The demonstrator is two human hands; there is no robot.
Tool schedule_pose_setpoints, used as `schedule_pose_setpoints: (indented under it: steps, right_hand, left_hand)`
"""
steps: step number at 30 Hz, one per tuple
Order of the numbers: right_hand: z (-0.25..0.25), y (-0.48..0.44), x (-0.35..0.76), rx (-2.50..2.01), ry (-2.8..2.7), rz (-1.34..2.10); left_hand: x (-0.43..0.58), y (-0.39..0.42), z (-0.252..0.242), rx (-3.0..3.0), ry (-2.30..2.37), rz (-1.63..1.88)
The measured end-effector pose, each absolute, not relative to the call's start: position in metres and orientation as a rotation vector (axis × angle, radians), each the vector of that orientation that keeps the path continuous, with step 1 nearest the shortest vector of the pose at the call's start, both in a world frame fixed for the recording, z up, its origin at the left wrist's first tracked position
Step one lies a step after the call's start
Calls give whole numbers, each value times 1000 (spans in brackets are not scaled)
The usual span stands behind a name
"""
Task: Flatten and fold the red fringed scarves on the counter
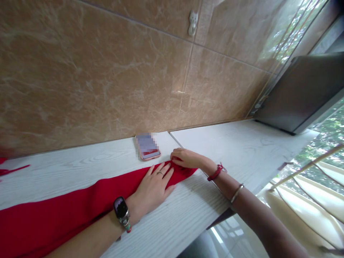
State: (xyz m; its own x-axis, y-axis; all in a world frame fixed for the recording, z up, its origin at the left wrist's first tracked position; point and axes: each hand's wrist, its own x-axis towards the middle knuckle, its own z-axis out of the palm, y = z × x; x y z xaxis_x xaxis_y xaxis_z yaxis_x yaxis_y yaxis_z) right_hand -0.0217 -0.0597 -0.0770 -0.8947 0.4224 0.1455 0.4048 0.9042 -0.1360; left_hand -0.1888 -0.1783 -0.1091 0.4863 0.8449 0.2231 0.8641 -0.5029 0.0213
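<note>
Left hand [151, 190] spread flat across the red cloth [80, 200]; right hand [188, 158] curled at its right-hand end, firm pinch or light touch not discernible. Cloth laid lengthwise along the white surface [223, 147]. Anchor with the left palm, align edges, smooth wrinkles outward without stretching. Containers: none visible.

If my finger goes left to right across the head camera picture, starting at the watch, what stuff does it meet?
Watch, left hand, right hand, red bracelet, silver bangle, big grey box-like object.
</note>
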Motion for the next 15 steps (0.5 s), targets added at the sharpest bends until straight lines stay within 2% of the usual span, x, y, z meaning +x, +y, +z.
schedule_pose_setpoints:
  steps: [7,11,15]
  right_hand:
    - [-75,-35,25,-1130,-2773,103]
    - [-63,-48,20,-782,-2630,149]
    - [-65,-67,-6,-502,-2826,218]
  left_hand:
    - [-188,-179,-107,-2616,-1524,-263]
    - [-188,-178,-110,-2576,-1506,-289]
    - [-188,-178,-111,-2561,-1495,-286]
